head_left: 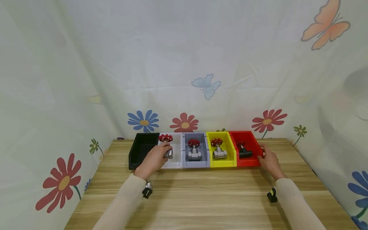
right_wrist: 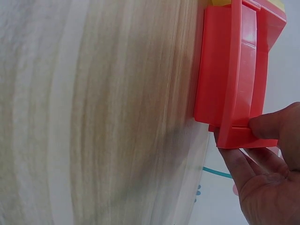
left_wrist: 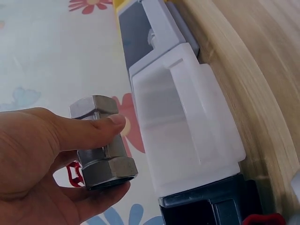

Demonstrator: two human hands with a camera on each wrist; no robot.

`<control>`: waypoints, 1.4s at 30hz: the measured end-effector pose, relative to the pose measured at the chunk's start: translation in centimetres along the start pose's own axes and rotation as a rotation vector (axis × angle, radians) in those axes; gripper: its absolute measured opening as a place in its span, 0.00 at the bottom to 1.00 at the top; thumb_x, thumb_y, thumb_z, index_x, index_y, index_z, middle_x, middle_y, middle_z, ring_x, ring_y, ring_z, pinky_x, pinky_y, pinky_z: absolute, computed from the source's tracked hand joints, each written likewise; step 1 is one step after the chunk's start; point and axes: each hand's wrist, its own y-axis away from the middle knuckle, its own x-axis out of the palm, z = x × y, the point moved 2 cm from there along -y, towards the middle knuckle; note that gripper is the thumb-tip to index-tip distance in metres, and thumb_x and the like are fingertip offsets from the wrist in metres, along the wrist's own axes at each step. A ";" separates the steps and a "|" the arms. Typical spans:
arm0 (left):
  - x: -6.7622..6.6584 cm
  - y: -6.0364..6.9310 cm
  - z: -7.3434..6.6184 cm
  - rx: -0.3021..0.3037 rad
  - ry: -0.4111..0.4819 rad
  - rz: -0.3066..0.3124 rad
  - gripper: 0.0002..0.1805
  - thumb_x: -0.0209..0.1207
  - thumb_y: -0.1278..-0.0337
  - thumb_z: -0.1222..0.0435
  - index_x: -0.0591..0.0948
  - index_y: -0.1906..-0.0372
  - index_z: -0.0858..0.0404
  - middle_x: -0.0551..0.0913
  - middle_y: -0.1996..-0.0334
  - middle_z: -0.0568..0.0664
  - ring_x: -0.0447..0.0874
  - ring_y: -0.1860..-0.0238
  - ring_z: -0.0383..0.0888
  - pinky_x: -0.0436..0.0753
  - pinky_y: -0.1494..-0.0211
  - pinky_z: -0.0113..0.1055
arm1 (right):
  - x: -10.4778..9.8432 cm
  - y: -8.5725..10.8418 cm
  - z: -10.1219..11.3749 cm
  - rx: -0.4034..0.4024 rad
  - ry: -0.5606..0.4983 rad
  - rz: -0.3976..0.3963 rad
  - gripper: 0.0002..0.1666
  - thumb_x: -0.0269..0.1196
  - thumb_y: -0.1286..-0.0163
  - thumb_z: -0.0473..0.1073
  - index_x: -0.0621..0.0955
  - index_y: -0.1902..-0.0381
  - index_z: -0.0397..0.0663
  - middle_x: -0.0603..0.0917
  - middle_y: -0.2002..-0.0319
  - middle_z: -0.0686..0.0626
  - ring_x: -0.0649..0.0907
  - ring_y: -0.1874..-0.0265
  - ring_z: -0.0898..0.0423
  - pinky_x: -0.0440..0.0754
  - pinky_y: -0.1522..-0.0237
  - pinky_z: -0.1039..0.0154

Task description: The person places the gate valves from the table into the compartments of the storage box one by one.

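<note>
My left hand holds a metal gate valve with a red handwheel, thumb across its body and fingers behind. The valve is above the white bin, whose visible floor is bare in the left wrist view. At the right end of the row my right hand grips the side wall of the red bin, thumb on the inside and fingers outside. A black fitting with a red part lies in that bin. Similar valves stand in the grey bin and the yellow bin.
A black bin ends the row on the left. The bins stand side by side near the back of a wooden table. Behind them hangs a white cloth printed with flowers and butterflies.
</note>
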 end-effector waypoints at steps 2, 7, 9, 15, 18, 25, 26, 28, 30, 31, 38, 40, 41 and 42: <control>0.1 -0.4 0.1 0.011 -0.004 -0.008 0.24 0.69 0.50 0.72 0.82 0.44 0.60 0.78 0.40 0.52 0.79 0.46 0.55 0.76 0.36 0.51 | 0.0 0.0 -0.1 0.001 0.002 -0.001 0.34 0.57 0.33 0.32 0.61 0.30 0.36 0.73 0.40 0.23 0.80 0.50 0.30 0.79 0.48 0.37; 0.5 -1.3 0.5 0.035 -0.003 -0.023 0.24 0.69 0.51 0.73 0.82 0.45 0.61 0.79 0.41 0.52 0.81 0.46 0.55 0.77 0.36 0.50 | 0.0 0.0 -0.1 0.010 -0.003 0.006 0.34 0.56 0.32 0.32 0.60 0.29 0.36 0.72 0.39 0.24 0.79 0.48 0.30 0.78 0.46 0.36; 0.8 -1.6 0.7 0.034 0.001 -0.023 0.24 0.69 0.52 0.73 0.82 0.45 0.62 0.79 0.41 0.53 0.81 0.45 0.54 0.77 0.36 0.50 | -0.1 0.0 0.0 0.012 -0.006 0.007 0.34 0.55 0.31 0.32 0.60 0.29 0.36 0.71 0.38 0.24 0.78 0.48 0.30 0.78 0.46 0.36; 2.2 -2.4 1.3 0.015 0.026 -0.010 0.25 0.69 0.52 0.74 0.82 0.45 0.63 0.79 0.42 0.53 0.80 0.44 0.54 0.77 0.35 0.50 | 0.0 0.1 0.1 0.011 -0.009 0.003 0.35 0.56 0.32 0.30 0.60 0.29 0.35 0.71 0.38 0.23 0.79 0.49 0.30 0.78 0.46 0.36; 2.9 -2.8 1.7 0.016 0.036 -0.014 0.24 0.67 0.52 0.75 0.83 0.46 0.63 0.79 0.42 0.54 0.80 0.43 0.54 0.77 0.36 0.50 | 0.0 0.1 0.1 0.001 -0.006 -0.006 0.35 0.57 0.32 0.30 0.61 0.29 0.35 0.72 0.39 0.23 0.79 0.49 0.30 0.78 0.47 0.36; 3.9 -3.4 2.0 0.005 0.035 -0.009 0.23 0.65 0.53 0.77 0.83 0.48 0.63 0.79 0.43 0.54 0.80 0.44 0.54 0.77 0.38 0.50 | 0.1 0.0 -0.1 0.013 -0.013 0.006 0.35 0.56 0.32 0.31 0.60 0.28 0.36 0.71 0.38 0.23 0.78 0.48 0.29 0.77 0.46 0.36; 3.9 -3.6 2.0 -0.002 0.030 -0.002 0.23 0.65 0.53 0.76 0.83 0.47 0.63 0.79 0.43 0.53 0.80 0.44 0.53 0.77 0.37 0.50 | 0.1 0.0 -0.1 0.017 -0.015 0.008 0.35 0.56 0.32 0.31 0.60 0.28 0.36 0.71 0.38 0.23 0.78 0.47 0.29 0.77 0.45 0.36; 4.1 -3.7 1.9 -0.016 0.027 0.011 0.23 0.66 0.52 0.76 0.83 0.47 0.63 0.79 0.42 0.53 0.80 0.43 0.53 0.77 0.36 0.50 | 0.1 0.0 -0.1 0.022 -0.017 0.011 0.35 0.55 0.31 0.31 0.59 0.28 0.37 0.70 0.37 0.24 0.78 0.47 0.29 0.77 0.45 0.36; 4.3 -3.9 1.9 -0.026 0.029 0.018 0.23 0.66 0.52 0.76 0.83 0.47 0.63 0.79 0.42 0.54 0.79 0.42 0.52 0.76 0.35 0.49 | 0.1 -0.1 -0.1 0.020 -0.013 0.007 0.35 0.56 0.31 0.31 0.60 0.28 0.37 0.70 0.37 0.24 0.78 0.47 0.30 0.77 0.45 0.36; 4.4 -4.0 1.9 -0.032 0.029 0.023 0.23 0.65 0.51 0.76 0.82 0.47 0.63 0.79 0.41 0.54 0.79 0.42 0.52 0.76 0.35 0.49 | 0.1 -0.1 -0.1 0.019 -0.011 0.005 0.35 0.56 0.31 0.31 0.60 0.28 0.37 0.70 0.37 0.23 0.78 0.47 0.30 0.77 0.45 0.36; 5.1 -4.4 1.8 -0.058 0.034 0.045 0.23 0.65 0.50 0.76 0.82 0.45 0.64 0.79 0.41 0.55 0.79 0.41 0.53 0.75 0.34 0.49 | 0.0 -0.1 -0.1 0.013 -0.010 0.002 0.35 0.56 0.32 0.31 0.60 0.28 0.36 0.70 0.37 0.23 0.78 0.48 0.29 0.78 0.45 0.36; 5.3 -4.4 1.8 -0.071 0.037 0.051 0.23 0.65 0.50 0.76 0.82 0.45 0.63 0.79 0.41 0.55 0.79 0.42 0.54 0.75 0.34 0.49 | 0.0 -0.1 -0.1 0.016 -0.009 0.003 0.35 0.56 0.32 0.31 0.60 0.28 0.36 0.71 0.38 0.23 0.79 0.48 0.29 0.78 0.46 0.36; 5.4 -4.5 1.8 -0.079 0.040 0.056 0.23 0.65 0.49 0.76 0.82 0.45 0.63 0.79 0.41 0.55 0.78 0.41 0.54 0.75 0.34 0.49 | 0.0 -0.1 -0.1 0.020 -0.010 0.005 0.35 0.56 0.32 0.31 0.60 0.28 0.36 0.71 0.38 0.23 0.79 0.48 0.29 0.78 0.46 0.36; 5.5 -4.5 1.8 -0.087 0.042 0.060 0.23 0.65 0.49 0.75 0.82 0.44 0.63 0.79 0.41 0.55 0.78 0.41 0.54 0.75 0.34 0.49 | 0.0 -0.1 0.0 0.022 -0.010 0.007 0.36 0.56 0.32 0.31 0.60 0.28 0.36 0.71 0.38 0.23 0.79 0.48 0.29 0.78 0.46 0.36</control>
